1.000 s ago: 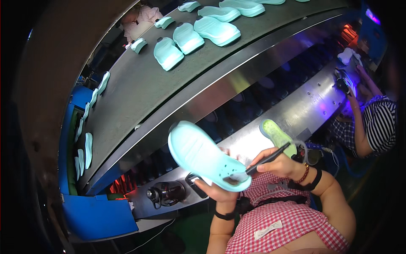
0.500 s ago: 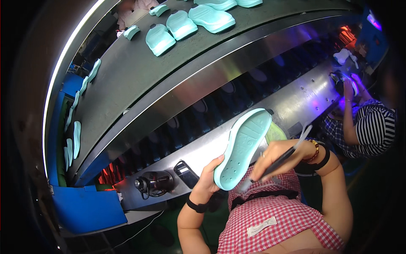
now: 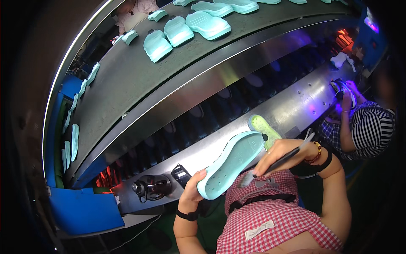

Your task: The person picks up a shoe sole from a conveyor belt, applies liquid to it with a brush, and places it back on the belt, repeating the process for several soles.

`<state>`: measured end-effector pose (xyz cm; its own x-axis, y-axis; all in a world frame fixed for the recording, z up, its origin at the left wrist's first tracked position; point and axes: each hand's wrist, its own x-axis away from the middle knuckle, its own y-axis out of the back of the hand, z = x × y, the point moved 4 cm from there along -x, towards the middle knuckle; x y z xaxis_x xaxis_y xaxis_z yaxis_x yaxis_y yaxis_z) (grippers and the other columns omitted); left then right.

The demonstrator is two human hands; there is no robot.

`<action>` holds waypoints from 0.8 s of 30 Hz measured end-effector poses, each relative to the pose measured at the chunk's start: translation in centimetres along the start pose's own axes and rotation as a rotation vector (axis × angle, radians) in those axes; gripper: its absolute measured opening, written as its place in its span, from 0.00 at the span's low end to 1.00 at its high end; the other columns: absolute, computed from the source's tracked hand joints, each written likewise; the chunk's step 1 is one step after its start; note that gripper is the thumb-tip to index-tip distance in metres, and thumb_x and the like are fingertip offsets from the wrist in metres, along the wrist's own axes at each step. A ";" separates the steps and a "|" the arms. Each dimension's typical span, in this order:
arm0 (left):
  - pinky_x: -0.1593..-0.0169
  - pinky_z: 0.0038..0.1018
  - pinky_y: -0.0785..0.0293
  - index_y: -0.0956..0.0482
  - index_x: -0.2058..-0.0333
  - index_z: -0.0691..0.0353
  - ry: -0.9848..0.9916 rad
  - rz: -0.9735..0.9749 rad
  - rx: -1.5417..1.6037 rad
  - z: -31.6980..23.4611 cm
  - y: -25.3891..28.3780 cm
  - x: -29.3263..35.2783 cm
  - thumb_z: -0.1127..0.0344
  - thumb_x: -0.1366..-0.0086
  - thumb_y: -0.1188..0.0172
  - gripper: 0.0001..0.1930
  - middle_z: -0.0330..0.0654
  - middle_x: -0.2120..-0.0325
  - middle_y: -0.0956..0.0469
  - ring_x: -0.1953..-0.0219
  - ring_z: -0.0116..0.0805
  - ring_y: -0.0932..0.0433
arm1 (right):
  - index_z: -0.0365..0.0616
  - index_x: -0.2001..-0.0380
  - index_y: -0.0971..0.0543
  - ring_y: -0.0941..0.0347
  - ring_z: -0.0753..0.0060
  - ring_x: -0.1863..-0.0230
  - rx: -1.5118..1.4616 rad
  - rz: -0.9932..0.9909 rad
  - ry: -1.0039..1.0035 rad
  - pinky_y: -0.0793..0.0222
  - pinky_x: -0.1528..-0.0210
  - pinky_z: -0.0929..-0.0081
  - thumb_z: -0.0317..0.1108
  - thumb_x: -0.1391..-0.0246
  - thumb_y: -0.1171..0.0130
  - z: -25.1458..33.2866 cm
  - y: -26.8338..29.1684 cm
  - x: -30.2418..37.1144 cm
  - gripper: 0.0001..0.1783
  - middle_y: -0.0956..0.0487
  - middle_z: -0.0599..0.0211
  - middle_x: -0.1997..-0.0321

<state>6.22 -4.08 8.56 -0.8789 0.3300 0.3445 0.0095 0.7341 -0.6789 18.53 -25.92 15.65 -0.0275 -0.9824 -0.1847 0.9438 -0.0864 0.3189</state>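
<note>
The left hand (image 3: 192, 186) clamps its fingers on one end of an aqua shoe sole (image 3: 230, 166) between metal bench (image 3: 292, 106) and checked apron (image 3: 279, 220), seemingly leaving its hollow face exposed; the right hand (image 3: 282, 151) closes its fingers around a black-handled brush (image 3: 280, 161).

Bottle (image 3: 155, 187) L of phone (image 3: 181, 175), both on ledge (image 3: 207, 153); belt (image 3: 127, 89) w/ soles (image 3: 207, 25) behind. Held sole (image 3: 230, 164) in L hand (image 3: 193, 189), brush (image 3: 284, 159) to its R in R hand (image 3: 282, 150).
</note>
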 end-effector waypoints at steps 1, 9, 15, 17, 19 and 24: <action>0.55 0.30 0.29 0.38 0.48 0.74 -0.012 0.054 0.079 -0.1 -0.3 0.2 0.52 0.42 0.50 0.31 0.53 0.56 0.29 0.59 0.39 0.26 | 0.38 0.64 0.23 0.25 0.62 0.58 0.028 -0.155 0.060 0.29 0.55 0.72 0.26 0.55 0.41 0.2 0.6 -0.1 0.12 0.22 0.56 0.61; 0.47 0.38 0.36 0.40 0.46 0.70 -0.353 0.144 0.512 -0.9 0.1 1.3 0.40 0.44 0.56 0.38 0.51 0.48 0.34 0.49 0.45 0.33 | 0.38 0.66 0.21 0.24 0.65 0.61 0.006 -0.280 0.163 0.29 0.58 0.76 0.25 0.59 0.37 2.6 0.0 0.5 0.12 0.21 0.58 0.63; 0.47 0.49 0.38 0.46 0.42 0.57 -0.646 0.058 0.376 1.0 -2.8 -5.3 0.31 0.42 0.70 0.40 0.51 0.50 0.35 0.52 0.49 0.33 | 0.40 0.68 0.20 0.25 0.74 0.70 -0.115 -0.569 -0.126 0.30 0.67 0.80 0.30 0.59 0.37 -3.0 -1.5 -1.6 0.12 0.21 0.60 0.69; 0.50 0.51 0.36 0.44 0.43 0.57 -0.659 -0.137 0.484 1.9 -3.2 -5.7 0.28 0.44 0.73 0.42 0.48 0.52 0.34 0.55 0.48 0.31 | 0.40 0.69 0.20 0.25 0.74 0.70 -0.115 -0.597 -0.156 0.30 0.67 0.80 0.30 0.59 0.37 -2.9 -1.4 -1.9 0.11 0.21 0.60 0.71; 0.49 0.52 0.37 0.41 0.45 0.56 -0.666 -0.187 0.495 2.1 -2.6 -5.9 0.26 0.46 0.73 0.43 0.45 0.55 0.30 0.57 0.48 0.29 | 0.41 0.70 0.21 0.26 0.67 0.72 0.111 -0.582 0.060 0.31 0.70 0.75 0.30 0.60 0.38 -2.5 -2.6 -2.1 0.10 0.23 0.58 0.75; 0.46 0.52 0.43 0.37 0.48 0.58 -0.808 -0.160 0.423 0.7 -1.4 -5.3 0.24 0.48 0.70 0.45 0.44 0.63 0.26 0.59 0.43 0.27 | 0.41 0.70 0.21 0.26 0.64 0.73 0.254 -0.302 0.145 0.30 0.70 0.72 0.29 0.60 0.38 -0.2 -3.4 -0.8 0.10 0.22 0.60 0.74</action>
<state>10.49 -7.25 7.25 -0.9219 -0.3874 0.0058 -0.1757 0.4046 -0.8975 15.37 -24.83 14.52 -0.2264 -0.8749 -0.4282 0.7888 -0.4226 0.4463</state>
